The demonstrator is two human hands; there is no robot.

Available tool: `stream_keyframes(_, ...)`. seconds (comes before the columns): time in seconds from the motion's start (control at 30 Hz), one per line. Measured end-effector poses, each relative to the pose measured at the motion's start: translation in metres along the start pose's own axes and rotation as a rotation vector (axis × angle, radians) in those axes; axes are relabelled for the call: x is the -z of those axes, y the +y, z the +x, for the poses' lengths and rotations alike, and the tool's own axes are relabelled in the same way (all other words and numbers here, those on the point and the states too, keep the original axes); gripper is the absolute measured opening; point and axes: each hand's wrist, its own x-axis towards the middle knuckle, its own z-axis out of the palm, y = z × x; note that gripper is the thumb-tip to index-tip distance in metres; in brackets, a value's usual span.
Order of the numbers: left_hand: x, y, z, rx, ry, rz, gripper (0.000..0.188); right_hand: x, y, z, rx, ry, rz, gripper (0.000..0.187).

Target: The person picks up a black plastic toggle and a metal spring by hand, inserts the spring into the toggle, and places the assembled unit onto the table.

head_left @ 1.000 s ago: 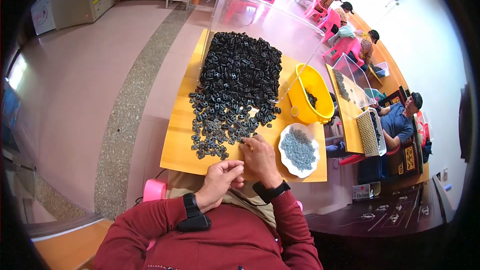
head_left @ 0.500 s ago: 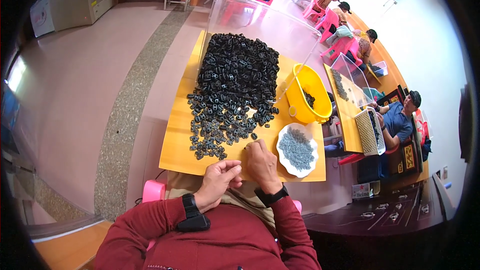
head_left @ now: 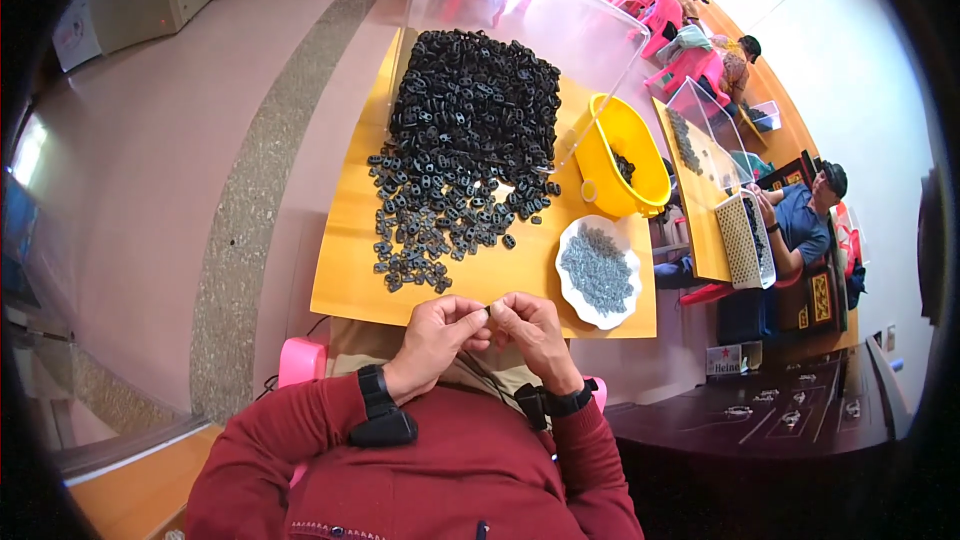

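My left hand (head_left: pixel 436 338) and my right hand (head_left: pixel 537 338) meet just past the table's near edge, thumbs and fingers pinched together. A small black plastic piece (head_left: pixel 489 310) shows between the fingertips, gripped by my right hand. What my left fingers hold is mostly hidden. Beyond the hands lies a large heap of black two-holed plastic pieces (head_left: pixel 470 110), spilling toward me into loose ones. To the right of them stands a white scalloped bowl (head_left: pixel 606 321) full of tiny grey translucent parts.
A clear plastic bin (head_left: pixel 590 25) lies tipped behind the heap on the wooden table (head_left: pixel 345 285). The yellow tub (head_left: pixel 600 165) at the right holds several black pieces. Farther right, a person (head_left: pixel 803 225) sits at another table with a cream perforated basket (head_left: pixel 738 240).
My right hand has come back from the tabletop to meet my left, bringing the small black piece between the fingertips. The whole view has shifted slightly, with the table higher in it.
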Motion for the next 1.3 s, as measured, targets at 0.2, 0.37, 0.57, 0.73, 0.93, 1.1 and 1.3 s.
stream_keyframes(0.2,0.002,0.000,0.001,0.046,-0.037,0.005,0.013,0.003,0.012,-0.002,-0.042,-0.003,0.156,0.020)
stream_keyframes(0.37,0.002,0.003,0.001,0.073,0.044,-0.049,0.013,-0.003,0.011,-0.007,0.004,0.037,0.218,0.020)
stream_keyframes(0.57,0.004,0.000,0.001,0.096,0.001,-0.050,0.013,-0.006,0.016,-0.008,0.137,0.089,0.135,0.021)
stream_keyframes(0.73,0.003,0.001,0.000,0.120,-0.017,-0.052,0.014,-0.005,0.022,-0.007,0.200,0.124,0.084,0.016)
stream_keyframes(0.93,0.002,0.002,0.000,0.140,-0.048,-0.026,0.014,-0.002,0.022,-0.007,0.206,0.110,0.047,0.013)
stream_keyframes(1.1,0.002,0.002,-0.001,0.141,-0.141,-0.053,0.015,0.000,0.022,-0.010,0.203,0.082,0.083,0.012)
stream_keyframes(1.3,-0.001,0.004,-0.003,0.162,-0.169,-0.072,0.016,-0.001,0.015,-0.015,0.174,0.053,0.094,0.014)
